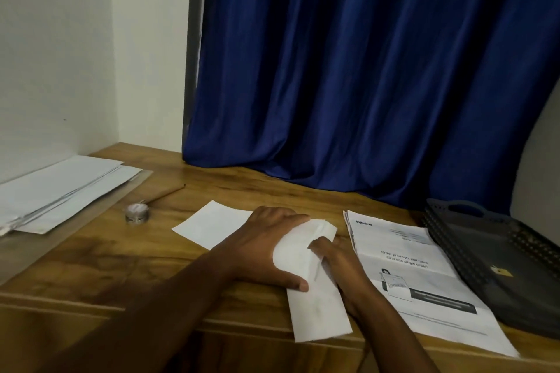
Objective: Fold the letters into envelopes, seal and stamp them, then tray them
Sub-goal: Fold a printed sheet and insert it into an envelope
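A long white envelope [318,312] lies at the desk's front edge, its near end hanging over. My left hand [260,248] arches over its far half; thumb and fingertips grip it so the paper bulges up between them. My right hand [342,263] lies along the envelope's right side, with fingers fairly straight and pressing at the flap [325,228]; its thumb is hidden. A plain white sheet [209,225] lies partly under my left hand. Printed letters [418,275] are stacked to the right. The dark grey tray [472,251] stands at far right.
A pile of white envelopes [60,191] rests on a clear sleeve at the far left. A small round tin [137,213] and a thin brush [166,193] lie beside it. A blue curtain [363,70] hangs behind the wooden desk [106,266].
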`<move>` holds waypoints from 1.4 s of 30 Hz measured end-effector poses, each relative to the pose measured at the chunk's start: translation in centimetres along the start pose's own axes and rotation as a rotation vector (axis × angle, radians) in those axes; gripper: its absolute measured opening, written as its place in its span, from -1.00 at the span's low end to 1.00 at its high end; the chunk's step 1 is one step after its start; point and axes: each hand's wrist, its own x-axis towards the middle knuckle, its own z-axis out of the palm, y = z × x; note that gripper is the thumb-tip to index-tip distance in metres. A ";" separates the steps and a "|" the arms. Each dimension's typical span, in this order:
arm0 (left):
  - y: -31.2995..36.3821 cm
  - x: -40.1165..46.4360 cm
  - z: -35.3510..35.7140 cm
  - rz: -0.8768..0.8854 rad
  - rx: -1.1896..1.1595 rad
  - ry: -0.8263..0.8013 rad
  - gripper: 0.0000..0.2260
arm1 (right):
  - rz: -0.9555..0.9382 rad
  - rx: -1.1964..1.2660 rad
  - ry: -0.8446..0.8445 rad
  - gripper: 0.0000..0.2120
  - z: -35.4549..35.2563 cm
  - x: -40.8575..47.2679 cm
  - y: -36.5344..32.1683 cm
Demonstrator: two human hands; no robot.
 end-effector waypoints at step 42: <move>0.1 -0.5 0.5 0.065 0.022 0.221 -0.03 | -0.009 0.100 0.182 -0.80 0.9 -0.5 -0.2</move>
